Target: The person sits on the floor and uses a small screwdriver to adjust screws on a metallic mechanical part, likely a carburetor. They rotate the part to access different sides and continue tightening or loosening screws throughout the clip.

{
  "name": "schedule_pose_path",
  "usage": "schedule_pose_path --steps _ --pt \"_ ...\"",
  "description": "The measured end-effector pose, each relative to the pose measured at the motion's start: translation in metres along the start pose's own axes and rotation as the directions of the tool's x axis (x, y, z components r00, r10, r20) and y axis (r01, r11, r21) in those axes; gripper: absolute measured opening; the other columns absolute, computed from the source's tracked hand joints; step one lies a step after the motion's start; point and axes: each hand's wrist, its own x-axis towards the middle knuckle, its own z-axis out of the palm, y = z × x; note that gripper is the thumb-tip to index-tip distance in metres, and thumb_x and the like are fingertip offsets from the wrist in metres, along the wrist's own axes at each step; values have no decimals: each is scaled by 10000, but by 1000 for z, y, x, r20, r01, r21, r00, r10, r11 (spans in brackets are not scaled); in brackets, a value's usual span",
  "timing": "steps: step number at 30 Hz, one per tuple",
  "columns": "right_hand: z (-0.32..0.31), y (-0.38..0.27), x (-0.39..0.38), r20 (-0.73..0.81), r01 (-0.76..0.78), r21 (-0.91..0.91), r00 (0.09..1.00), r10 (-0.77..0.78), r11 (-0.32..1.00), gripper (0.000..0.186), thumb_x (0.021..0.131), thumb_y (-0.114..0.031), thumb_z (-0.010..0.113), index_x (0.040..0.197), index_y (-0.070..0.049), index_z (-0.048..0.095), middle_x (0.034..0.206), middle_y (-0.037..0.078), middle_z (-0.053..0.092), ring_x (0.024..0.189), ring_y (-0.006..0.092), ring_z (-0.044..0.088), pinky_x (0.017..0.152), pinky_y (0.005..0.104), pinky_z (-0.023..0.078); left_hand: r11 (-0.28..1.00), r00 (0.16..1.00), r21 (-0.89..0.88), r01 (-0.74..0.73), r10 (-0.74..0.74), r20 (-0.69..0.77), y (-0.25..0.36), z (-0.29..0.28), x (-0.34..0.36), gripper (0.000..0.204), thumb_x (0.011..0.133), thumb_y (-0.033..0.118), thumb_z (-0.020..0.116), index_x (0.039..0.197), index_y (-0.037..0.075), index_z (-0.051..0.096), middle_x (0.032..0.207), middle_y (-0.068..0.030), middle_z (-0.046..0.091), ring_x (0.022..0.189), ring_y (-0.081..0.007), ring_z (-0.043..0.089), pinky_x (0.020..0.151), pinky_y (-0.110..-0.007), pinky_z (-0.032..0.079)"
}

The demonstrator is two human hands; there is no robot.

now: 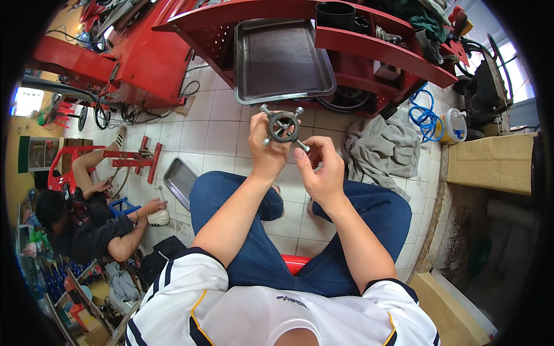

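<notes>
In front of me, above the tiled floor, I hold a round dark metal ring tool with several bolts sticking out around it and a rod across its middle. It looks like a puller, but its exact kind is hard to make out. My left hand wraps around its left and lower side. The fingers of my right hand close on the bolt at its lower right. Just beyond the tool, a large metal tray rests against the red workshop cart.
The red cart stands ahead. A smaller tray lies on the left, near a seated co-worker and a red metal stand. To the right are a grey cloth, a blue hose, a tub and a cardboard box.
</notes>
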Motion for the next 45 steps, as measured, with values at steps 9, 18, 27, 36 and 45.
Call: schedule_pose_path --steps 9,18,27,36,45 --pt "-10 9 2 222 -258 173 950 218 950 268 1003 -237 610 910 12 635 733 45 648 604 91 574 549 232 436 990 1000 -144 0 -3 -21 -5 6 -2 369 822 -45 782 1038 62 503 1043 -68 601 901 -163 602 793 -290 499" --pt "-9 11 6 57 -148 154 988 141 977 260 1029 -244 562 925 -15 630 640 20 614 551 76 518 519 244 408 961 998 -270 63 -65 -1 -10 11 -7 298 824 -132 720 1010 26 548 1043 -84 606 944 -190 671 823 -292 561" --pt "-20 11 8 288 -315 81 916 280 946 235 1010 -228 595 992 6 596 746 45 651 637 66 584 574 211 429 990 998 -143 1 7 56 -11 6 -6 227 820 -117 724 956 19 604 1016 -79 624 930 -198 636 826 -310 550" --pt "-5 8 5 87 -241 229 970 227 943 335 1036 -302 561 923 9 609 630 19 618 552 54 536 505 231 397 998 1000 -53 -22 23 18 -8 3 -2 199 801 -91 746 893 55 648 978 -45 660 931 -211 613 826 -328 491" --pt "-9 5 5 163 -290 179 951 262 940 391 1057 -331 514 876 -14 653 527 15 562 478 66 491 480 243 372 990 999 -144 -8 14 42 -10 5 -5 216 792 -147 698 913 19 630 1009 -78 634 943 -209 614 815 -304 568"
